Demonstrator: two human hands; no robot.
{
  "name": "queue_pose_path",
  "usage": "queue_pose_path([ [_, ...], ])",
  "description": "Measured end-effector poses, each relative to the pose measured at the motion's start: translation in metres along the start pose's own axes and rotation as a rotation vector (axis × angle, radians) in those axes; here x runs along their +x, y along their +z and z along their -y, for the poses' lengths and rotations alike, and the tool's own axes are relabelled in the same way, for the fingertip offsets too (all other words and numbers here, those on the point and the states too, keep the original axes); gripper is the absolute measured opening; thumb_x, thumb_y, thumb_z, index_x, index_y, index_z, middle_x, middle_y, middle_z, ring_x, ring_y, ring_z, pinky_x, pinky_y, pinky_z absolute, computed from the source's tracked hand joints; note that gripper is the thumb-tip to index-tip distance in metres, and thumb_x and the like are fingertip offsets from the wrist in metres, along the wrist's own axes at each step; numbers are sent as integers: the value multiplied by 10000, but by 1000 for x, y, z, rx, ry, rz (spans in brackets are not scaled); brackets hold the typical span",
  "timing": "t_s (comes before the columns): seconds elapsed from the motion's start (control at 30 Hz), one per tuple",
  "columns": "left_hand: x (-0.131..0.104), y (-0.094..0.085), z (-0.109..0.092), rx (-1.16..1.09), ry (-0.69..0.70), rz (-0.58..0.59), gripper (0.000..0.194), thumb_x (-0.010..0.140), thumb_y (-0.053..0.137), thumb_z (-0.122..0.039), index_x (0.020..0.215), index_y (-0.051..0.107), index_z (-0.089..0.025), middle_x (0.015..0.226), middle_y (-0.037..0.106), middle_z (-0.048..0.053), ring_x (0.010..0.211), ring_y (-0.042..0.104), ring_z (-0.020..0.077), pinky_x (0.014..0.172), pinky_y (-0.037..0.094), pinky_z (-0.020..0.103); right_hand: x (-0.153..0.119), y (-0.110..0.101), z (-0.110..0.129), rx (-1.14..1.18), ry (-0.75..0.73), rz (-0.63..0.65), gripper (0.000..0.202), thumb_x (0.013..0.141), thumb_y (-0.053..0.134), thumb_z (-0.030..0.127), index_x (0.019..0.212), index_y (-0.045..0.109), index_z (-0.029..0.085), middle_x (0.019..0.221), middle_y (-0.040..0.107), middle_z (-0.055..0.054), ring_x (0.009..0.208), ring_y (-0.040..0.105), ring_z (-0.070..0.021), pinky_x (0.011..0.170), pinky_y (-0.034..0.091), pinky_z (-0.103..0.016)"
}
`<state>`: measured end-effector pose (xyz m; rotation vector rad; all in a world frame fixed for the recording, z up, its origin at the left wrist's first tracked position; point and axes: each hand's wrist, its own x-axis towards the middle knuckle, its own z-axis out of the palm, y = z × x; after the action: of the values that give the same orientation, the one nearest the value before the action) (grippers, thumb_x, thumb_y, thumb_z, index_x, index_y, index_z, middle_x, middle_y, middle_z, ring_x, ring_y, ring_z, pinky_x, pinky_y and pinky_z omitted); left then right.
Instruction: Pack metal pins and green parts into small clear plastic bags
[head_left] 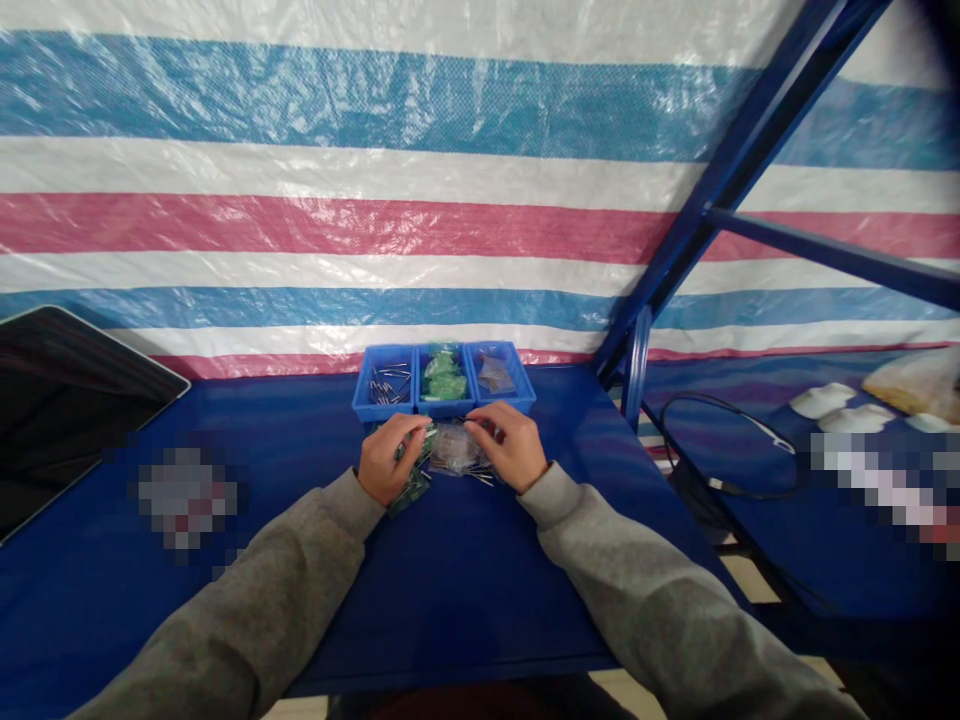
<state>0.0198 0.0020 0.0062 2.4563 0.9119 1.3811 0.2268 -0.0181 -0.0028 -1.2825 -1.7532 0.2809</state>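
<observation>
Grey fabric sleeves [637, 590] are stretched over the dark-blue table [450, 600]. The left hand [386, 460] and right hand [516, 447] are drawn into fingertip pinches — whether anything is gripped cannot be told. Between them, clear plastic packets [452, 446] and thin silvery rods [481, 479] are best handled lightly, singly.

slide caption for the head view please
Bare hands among thin metal rods and plastic packets, in front of three blue bins.

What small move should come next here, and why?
Perhaps the right hand should take the clear packaging: it lies beside that hand, near loose metal rods and green packets, while the rightmost blue bin holds similar-looking packaging. Whether that hand pinches something is too small to tell.
</observation>
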Motion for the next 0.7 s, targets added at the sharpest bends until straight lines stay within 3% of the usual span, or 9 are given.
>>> queue_pose_path([
  [0.13,0,0,0,-2,8,-10,185,864,465,-180,1000,586,-143,897,631,74,742,582,127,672,479,250,-9,11,9,-246,-175,214,367,730,659,440,999,622,194,945,582,-86,898,533,-229,785,461,-352],
  [0.3,0,1,0,-9,16,-3,185,863,467,-178,1001,587,-144,892,630,71,713,573,118,663,478,249,-11,20,7,-303,-184,209,363,708,692,396,984,603,178,943,555,-109,904,495,-263,792,441,-406],
  [0.47,0,1,1,-6,13,7,185,866,465,-187,995,592,-149,892,629,71,746,578,129,676,482,256,-9,20,5,-138,-133,156,112,769,647,283,784,598,183,800,575,-53,777,521,-195,703,432,-311],
  [0.6,0,0,1,-1,-16,19,204,861,482,-197,1029,589,-152,933,623,74,787,588,135,688,494,253,-9,17,10,102,-4,79,138,816,591,296,744,601,178,670,574,5,559,497,-113,563,395,-235],
  [0.7,0,1,3,23,-25,55,244,843,527,-229,1071,582,-158,986,616,83,813,591,145,706,503,267,-11,19,11,277,101,42,180,808,589,348,764,606,174,628,580,22,501,486,-96,499,383,-214],
])
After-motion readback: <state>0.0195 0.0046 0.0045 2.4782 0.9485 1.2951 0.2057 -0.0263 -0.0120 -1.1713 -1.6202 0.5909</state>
